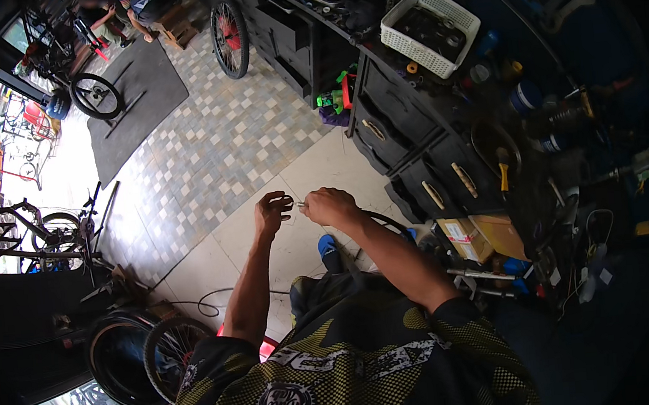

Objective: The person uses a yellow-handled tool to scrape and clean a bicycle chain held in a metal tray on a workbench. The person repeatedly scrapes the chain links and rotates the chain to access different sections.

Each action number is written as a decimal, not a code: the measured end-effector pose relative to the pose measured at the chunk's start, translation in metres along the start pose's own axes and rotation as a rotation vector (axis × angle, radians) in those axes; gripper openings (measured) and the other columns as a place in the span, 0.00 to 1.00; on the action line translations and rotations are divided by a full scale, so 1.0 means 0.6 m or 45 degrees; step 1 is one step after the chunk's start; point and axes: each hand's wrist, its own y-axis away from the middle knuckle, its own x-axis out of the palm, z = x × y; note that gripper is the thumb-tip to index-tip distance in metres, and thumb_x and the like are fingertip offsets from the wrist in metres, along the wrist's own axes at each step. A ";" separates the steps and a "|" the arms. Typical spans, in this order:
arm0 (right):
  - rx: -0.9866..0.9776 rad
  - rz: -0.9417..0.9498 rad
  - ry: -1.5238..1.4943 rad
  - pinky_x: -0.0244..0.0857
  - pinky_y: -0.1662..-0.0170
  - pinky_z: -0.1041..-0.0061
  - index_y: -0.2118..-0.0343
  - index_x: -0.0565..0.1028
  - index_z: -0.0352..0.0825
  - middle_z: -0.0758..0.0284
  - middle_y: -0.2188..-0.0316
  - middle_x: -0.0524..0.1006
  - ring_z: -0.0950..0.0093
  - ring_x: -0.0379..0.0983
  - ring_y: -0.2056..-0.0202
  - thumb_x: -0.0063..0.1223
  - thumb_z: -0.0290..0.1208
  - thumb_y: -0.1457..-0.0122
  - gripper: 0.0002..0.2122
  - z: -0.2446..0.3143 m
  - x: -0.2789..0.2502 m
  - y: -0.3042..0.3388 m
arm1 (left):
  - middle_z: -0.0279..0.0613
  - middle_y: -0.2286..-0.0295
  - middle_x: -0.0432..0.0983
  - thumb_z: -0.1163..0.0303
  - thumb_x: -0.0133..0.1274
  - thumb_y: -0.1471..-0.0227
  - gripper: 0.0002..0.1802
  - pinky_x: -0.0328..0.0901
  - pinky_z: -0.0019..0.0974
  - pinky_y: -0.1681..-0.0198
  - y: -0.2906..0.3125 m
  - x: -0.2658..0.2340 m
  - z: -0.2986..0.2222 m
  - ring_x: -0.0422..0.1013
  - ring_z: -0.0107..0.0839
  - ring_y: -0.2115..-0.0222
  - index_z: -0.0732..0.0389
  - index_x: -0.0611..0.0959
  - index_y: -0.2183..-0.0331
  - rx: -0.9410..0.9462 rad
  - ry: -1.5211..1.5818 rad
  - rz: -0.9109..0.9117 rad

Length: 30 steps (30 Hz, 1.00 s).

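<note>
Dark shirt with yellow dots (341,390) lay nearest the camera, both arms stretched forward from it. Hands met over pale floor tiles (254,236), well clear of the cabinet, presumably for light and elbow room. Right hand (330,205) was closed, pinching a small silvery piece (302,204) at its fingertips; the end was left exposed toward the other hand, probably to keep it in reach and sight. Left hand (273,211) was half curled, just beside that piece; could not tell whether it held anything. On the tabletop (436,97) to the right, a white basket (411,53) kept dark loose parts together, likely against scattering. Bicycle wheel (229,39) stood upright beside the black drawers (384,132), seemingly parked out of the walkway
</note>
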 end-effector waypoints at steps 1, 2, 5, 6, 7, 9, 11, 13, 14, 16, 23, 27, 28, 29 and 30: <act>-0.019 0.021 0.048 0.77 0.51 0.57 0.60 0.85 0.34 0.54 0.59 0.85 0.54 0.82 0.54 0.54 0.45 0.34 0.18 -0.006 -0.002 0.001 | 0.49 0.60 0.85 0.74 0.50 0.38 0.18 0.79 0.39 0.65 -0.001 0.009 -0.003 0.83 0.38 0.64 0.69 0.82 0.49 -0.019 -0.018 0.015; -0.035 -0.001 0.085 0.77 0.52 0.57 0.60 0.85 0.34 0.54 0.59 0.85 0.54 0.82 0.55 0.54 0.45 0.34 0.18 -0.013 -0.004 0.002 | 0.48 0.59 0.85 0.73 0.50 0.37 0.17 0.78 0.39 0.65 -0.002 0.020 -0.005 0.83 0.37 0.64 0.67 0.82 0.48 -0.037 -0.036 0.033; 0.007 -0.003 0.020 0.77 0.53 0.57 0.60 0.85 0.33 0.54 0.60 0.85 0.54 0.83 0.56 0.55 0.45 0.34 0.18 -0.038 -0.020 0.006 | 0.47 0.59 0.85 0.72 0.50 0.35 0.16 0.77 0.38 0.65 -0.013 0.055 -0.014 0.82 0.36 0.65 0.67 0.82 0.49 -0.075 -0.073 0.110; 0.050 0.011 -0.035 0.77 0.54 0.57 0.61 0.85 0.33 0.54 0.61 0.85 0.54 0.83 0.56 0.55 0.45 0.34 0.18 -0.050 -0.027 0.009 | 0.47 0.59 0.85 0.72 0.50 0.35 0.16 0.77 0.39 0.65 -0.016 0.068 -0.019 0.83 0.36 0.65 0.67 0.82 0.49 -0.081 -0.087 0.144; 0.060 0.021 -0.028 0.77 0.53 0.57 0.60 0.85 0.34 0.55 0.60 0.85 0.54 0.82 0.56 0.55 0.45 0.34 0.18 -0.064 -0.032 0.016 | 0.47 0.59 0.85 0.72 0.49 0.34 0.16 0.78 0.39 0.65 -0.017 0.082 -0.024 0.83 0.36 0.65 0.67 0.82 0.49 -0.115 -0.132 0.149; 0.111 0.039 -0.012 0.75 0.52 0.56 0.60 0.84 0.35 0.55 0.60 0.84 0.56 0.82 0.55 0.54 0.46 0.33 0.17 -0.107 -0.039 0.035 | 0.47 0.60 0.85 0.72 0.50 0.34 0.16 0.78 0.39 0.64 -0.020 0.121 -0.041 0.83 0.38 0.65 0.67 0.81 0.49 -0.121 -0.036 0.172; 0.083 -0.144 -0.013 0.75 0.54 0.55 0.58 0.82 0.36 0.55 0.61 0.84 0.55 0.82 0.57 0.53 0.48 0.32 0.18 -0.168 -0.038 0.067 | 0.48 0.60 0.84 0.72 0.51 0.34 0.15 0.79 0.40 0.63 -0.022 0.167 -0.068 0.83 0.40 0.65 0.67 0.81 0.49 -0.121 0.040 0.188; 0.139 -0.314 -0.048 0.75 0.56 0.54 0.55 0.79 0.38 0.56 0.61 0.82 0.54 0.81 0.59 0.51 0.50 0.32 0.19 -0.245 -0.021 0.113 | 0.49 0.59 0.83 0.72 0.52 0.35 0.16 0.79 0.41 0.61 -0.016 0.215 -0.103 0.83 0.41 0.63 0.67 0.79 0.48 -0.118 0.110 0.206; 0.206 -0.396 -0.074 0.75 0.56 0.54 0.54 0.78 0.39 0.56 0.61 0.81 0.54 0.81 0.60 0.50 0.52 0.31 0.19 -0.289 -0.008 0.141 | 0.49 0.59 0.83 0.71 0.53 0.34 0.16 0.79 0.42 0.60 -0.014 0.240 -0.124 0.83 0.42 0.62 0.67 0.79 0.48 -0.082 0.167 0.268; 0.224 -0.506 -0.186 0.75 0.55 0.53 0.52 0.77 0.38 0.52 0.60 0.80 0.51 0.80 0.58 0.50 0.52 0.31 0.21 -0.386 0.024 0.207 | 0.50 0.59 0.83 0.71 0.54 0.34 0.16 0.78 0.42 0.58 -0.008 0.295 -0.167 0.83 0.43 0.61 0.66 0.77 0.47 -0.055 0.245 0.328; 0.523 -0.518 -0.350 0.67 0.44 0.53 0.45 0.74 0.33 0.47 0.51 0.77 0.50 0.73 0.48 0.59 0.40 0.38 0.22 -0.655 0.151 0.469 | 0.52 0.57 0.82 0.71 0.54 0.35 0.17 0.78 0.43 0.57 0.021 0.497 -0.306 0.83 0.43 0.59 0.67 0.76 0.48 0.049 0.259 0.511; 0.539 -0.779 -0.702 0.68 0.43 0.55 0.39 0.70 0.33 0.47 0.50 0.77 0.53 0.73 0.44 0.51 0.31 0.37 0.22 -0.718 0.218 0.570 | 0.50 0.59 0.84 0.70 0.56 0.35 0.16 0.78 0.41 0.58 0.022 0.588 -0.358 0.82 0.39 0.60 0.67 0.78 0.49 0.123 0.094 0.477; 0.572 -0.792 -0.742 0.68 0.43 0.56 0.38 0.69 0.33 0.48 0.51 0.78 0.54 0.74 0.44 0.51 0.30 0.36 0.23 -0.730 0.233 0.583 | 0.48 0.59 0.84 0.70 0.56 0.35 0.16 0.78 0.40 0.58 0.019 0.604 -0.368 0.82 0.37 0.60 0.67 0.79 0.49 0.159 0.027 0.443; 0.583 -0.828 -0.807 0.68 0.43 0.57 0.37 0.67 0.33 0.49 0.51 0.78 0.55 0.74 0.44 0.50 0.30 0.36 0.24 -0.742 0.246 0.596 | 0.47 0.59 0.84 0.70 0.57 0.36 0.15 0.78 0.40 0.58 0.010 0.618 -0.380 0.82 0.36 0.60 0.66 0.80 0.50 0.265 -0.062 0.424; 0.692 -0.818 -0.904 0.68 0.43 0.58 0.36 0.66 0.32 0.50 0.51 0.78 0.56 0.75 0.44 0.50 0.29 0.36 0.24 -0.753 0.260 0.605 | 0.46 0.58 0.84 0.70 0.57 0.36 0.14 0.77 0.39 0.59 -0.005 0.631 -0.393 0.81 0.34 0.60 0.65 0.81 0.51 0.387 -0.148 0.403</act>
